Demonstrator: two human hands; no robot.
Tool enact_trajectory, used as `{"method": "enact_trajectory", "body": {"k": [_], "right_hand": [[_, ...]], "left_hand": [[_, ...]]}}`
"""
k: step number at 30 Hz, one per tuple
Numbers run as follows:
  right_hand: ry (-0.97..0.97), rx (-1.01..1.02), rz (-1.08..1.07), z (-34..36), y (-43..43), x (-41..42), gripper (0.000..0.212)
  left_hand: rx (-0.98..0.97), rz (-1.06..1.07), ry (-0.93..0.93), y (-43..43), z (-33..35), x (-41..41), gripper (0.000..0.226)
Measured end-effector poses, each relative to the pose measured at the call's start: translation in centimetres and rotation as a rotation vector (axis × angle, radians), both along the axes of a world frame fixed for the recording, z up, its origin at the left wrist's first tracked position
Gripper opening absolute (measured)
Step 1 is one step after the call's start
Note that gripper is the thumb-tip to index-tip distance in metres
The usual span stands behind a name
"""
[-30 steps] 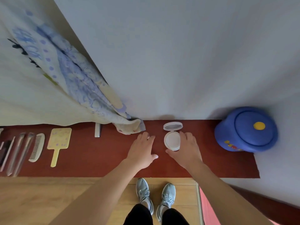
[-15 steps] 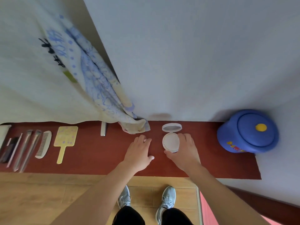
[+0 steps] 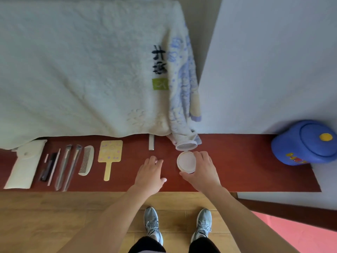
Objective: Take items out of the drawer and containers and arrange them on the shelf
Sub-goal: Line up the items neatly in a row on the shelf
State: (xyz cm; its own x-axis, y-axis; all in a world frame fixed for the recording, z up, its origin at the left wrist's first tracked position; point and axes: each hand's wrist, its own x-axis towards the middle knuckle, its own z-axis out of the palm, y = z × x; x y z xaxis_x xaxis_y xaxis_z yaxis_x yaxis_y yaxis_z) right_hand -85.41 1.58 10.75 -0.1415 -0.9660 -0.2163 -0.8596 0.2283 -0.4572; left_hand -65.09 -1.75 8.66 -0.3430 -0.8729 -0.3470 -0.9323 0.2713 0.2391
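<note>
A round white compact [image 3: 186,161] lies open on the dark red shelf [image 3: 246,161], its lid tipped up toward the wall. My right hand [image 3: 202,172] curls around the compact's right and near side, thumb under its front rim. My left hand [image 3: 150,173] rests flat on the shelf just left of it, fingers spread, holding nothing. Further left lie in a row a yellow hand mirror [image 3: 109,156], a white comb [image 3: 86,160], two brushes [image 3: 68,167], thin pencils [image 3: 50,168] and a white pouch [image 3: 25,164].
A blue lidded pot [image 3: 308,142] with a yellow knob stands at the shelf's right end. A white towel [image 3: 82,70] and a blue-patterned cloth [image 3: 184,92] hang down to the shelf's back edge. A small silver tube [image 3: 151,142] lies by the wall. Wooden floor and my shoes lie below.
The view has swung left, bringing the pouch and the whole row into sight. Both hands stay where they were, the right one still at the compact.
</note>
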Motion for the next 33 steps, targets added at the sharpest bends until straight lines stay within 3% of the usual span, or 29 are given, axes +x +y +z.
{"method": "enact_trajectory", "body": {"k": [14,33], "right_hand": [[-0.013,-0.007,0.054,-1.8,-3.2,12.3,0.077],[0.047,0.021,0.006,-4.5,-5.1,19.6,0.075]], "left_hand": [[0.014,0.071,0.005,-0.5,0.1,10.4,0.064],[-0.062,0.013,-0.02,-1.3,-0.3,14.7,0.041]]}}
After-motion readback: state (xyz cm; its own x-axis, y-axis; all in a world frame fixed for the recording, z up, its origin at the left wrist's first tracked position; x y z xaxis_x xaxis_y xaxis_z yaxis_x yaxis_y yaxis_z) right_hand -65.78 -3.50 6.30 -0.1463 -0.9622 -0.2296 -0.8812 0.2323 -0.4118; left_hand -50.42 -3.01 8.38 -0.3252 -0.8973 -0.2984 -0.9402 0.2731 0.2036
